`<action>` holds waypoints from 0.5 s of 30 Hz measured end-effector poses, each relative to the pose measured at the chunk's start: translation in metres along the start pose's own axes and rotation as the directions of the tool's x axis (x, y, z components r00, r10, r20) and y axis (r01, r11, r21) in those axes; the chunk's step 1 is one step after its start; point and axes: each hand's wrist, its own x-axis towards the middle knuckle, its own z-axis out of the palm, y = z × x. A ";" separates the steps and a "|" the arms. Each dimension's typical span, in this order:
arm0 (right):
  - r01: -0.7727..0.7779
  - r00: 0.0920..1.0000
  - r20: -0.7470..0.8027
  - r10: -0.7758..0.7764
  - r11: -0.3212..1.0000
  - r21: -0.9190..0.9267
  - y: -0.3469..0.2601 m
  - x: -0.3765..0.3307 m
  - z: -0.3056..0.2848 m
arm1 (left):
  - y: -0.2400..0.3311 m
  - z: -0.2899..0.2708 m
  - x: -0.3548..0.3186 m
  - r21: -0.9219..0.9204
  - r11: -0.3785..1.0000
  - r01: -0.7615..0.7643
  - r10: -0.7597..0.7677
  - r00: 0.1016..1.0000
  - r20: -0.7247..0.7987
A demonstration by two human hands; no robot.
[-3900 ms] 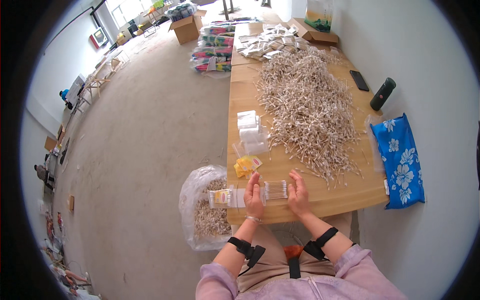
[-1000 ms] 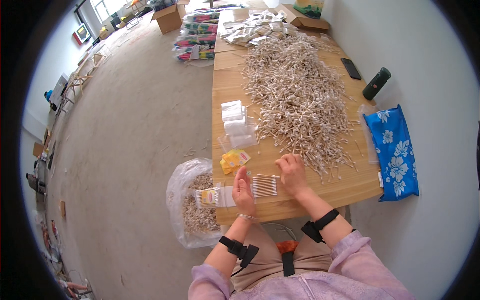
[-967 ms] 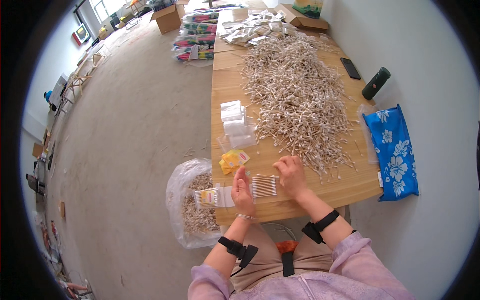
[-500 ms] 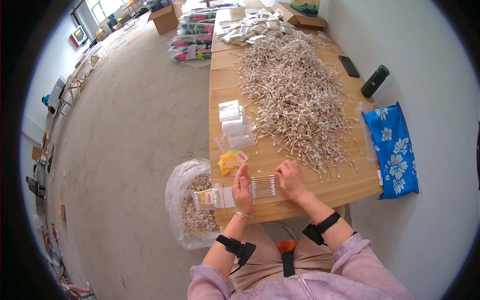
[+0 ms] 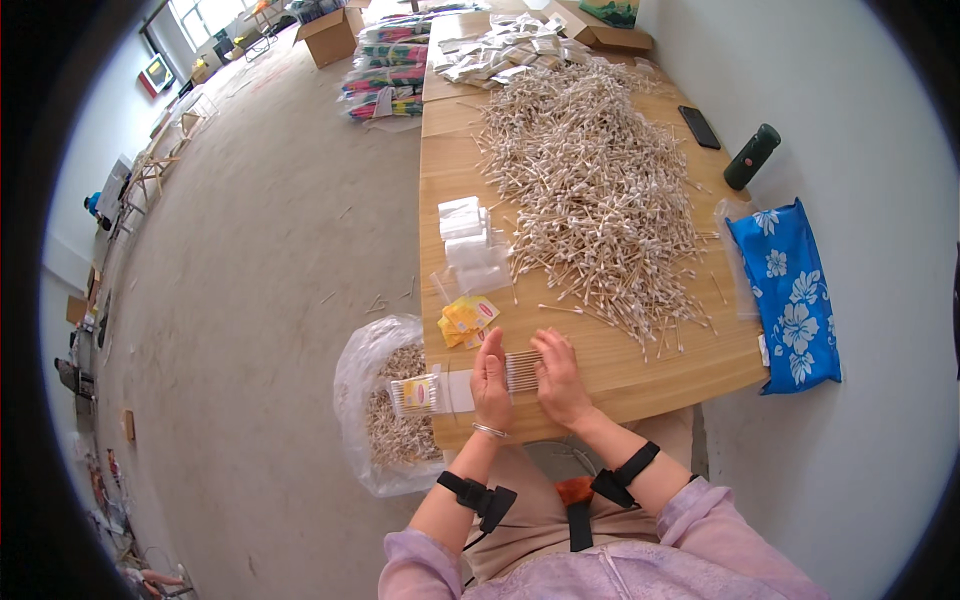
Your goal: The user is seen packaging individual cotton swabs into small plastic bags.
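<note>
My left hand (image 5: 490,380) and right hand (image 5: 560,378) press flat around a small row of cotton swabs (image 5: 522,370); one filled packet (image 5: 418,394) lies just left, the big swab heap (image 5: 590,190) ahead remains.

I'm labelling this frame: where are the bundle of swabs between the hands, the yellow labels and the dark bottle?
bundle of swabs (image 5: 521,370), head view, middle of the sticks.
yellow labels (image 5: 466,318), head view, top label.
dark bottle (image 5: 750,157), head view, body.

The right hand (image 5: 562,378) has closed in on the left hand (image 5: 490,378) near the table's front edge. The row of cotton swabs (image 5: 522,370) between them is squeezed narrower than before.
</note>
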 end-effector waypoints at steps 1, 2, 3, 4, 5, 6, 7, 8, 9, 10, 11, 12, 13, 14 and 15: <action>-0.078 0.995 -0.056 0.088 0.984 0.159 0.000 -0.001 0.002 | 0.002 0.005 -0.002 0.003 1.000 -0.010 0.010 1.000 -0.002; -0.081 0.994 -0.057 0.091 0.984 0.158 0.002 -0.002 0.002 | 0.004 0.009 -0.003 0.007 1.000 -0.020 0.020 1.000 -0.003; -0.149 0.984 -0.051 0.171 0.945 0.292 -0.002 -0.001 0.002 | 0.002 0.004 -0.004 0.011 1.000 -0.019 0.020 1.000 -0.005; -0.211 0.968 -0.034 0.248 0.883 0.419 -0.005 -0.001 0.003 | -0.002 -0.002 -0.004 -0.004 1.000 -0.019 0.019 1.000 -0.004; -0.213 0.968 -0.032 0.249 0.881 0.423 -0.009 0.000 0.006 | -0.004 -0.007 -0.005 -0.020 1.000 -0.018 0.018 1.000 -0.003; -0.201 0.973 -0.007 0.229 0.870 0.451 -0.008 0.001 0.008 | -0.003 -0.004 -0.005 -0.022 1.000 -0.015 0.015 1.000 0.001; -0.190 0.978 0.016 0.208 0.857 0.478 -0.008 0.002 0.009 | -0.002 -0.002 -0.005 -0.014 1.000 -0.013 0.013 1.000 -0.005; -0.191 0.978 0.013 0.210 0.859 0.476 -0.005 0.001 0.009 | -0.001 0.001 -0.005 -0.007 1.000 -0.012 0.012 1.000 -0.011; -0.146 0.986 -0.009 0.165 0.896 0.420 -0.003 0.001 0.010 | -0.001 0.001 -0.004 -0.007 1.000 -0.015 0.015 1.000 -0.009; -0.100 0.993 -0.029 0.119 0.927 0.362 -0.001 0.001 0.009 | -0.001 0.001 -0.004 0.002 1.000 -0.023 0.023 1.000 -0.010; -0.096 0.993 -0.032 0.116 0.927 0.362 0.004 0.004 0.007 | -0.002 0.001 -0.003 0.011 0.999 -0.030 0.030 0.999 -0.011; -0.024 0.998 -0.058 0.035 0.983 0.183 0.007 0.007 0.003 | -0.001 0.001 -0.004 0.011 1.000 -0.026 0.026 1.000 -0.011; 0.050 0.996 -0.067 -0.050 0.999 -0.003 0.010 0.010 -0.001 | -0.001 0.002 -0.004 -0.002 1.000 -0.028 0.028 0.999 -0.026; 0.046 0.997 -0.066 -0.046 0.999 -0.004 0.011 0.009 -0.004 | -0.001 0.002 -0.005 -0.015 0.999 -0.031 0.030 0.999 -0.041; 0.080 0.996 0.030 -0.079 0.996 -0.031 0.013 0.011 -0.006 | -0.002 0.001 -0.005 -0.015 0.999 -0.034 0.033 0.999 -0.040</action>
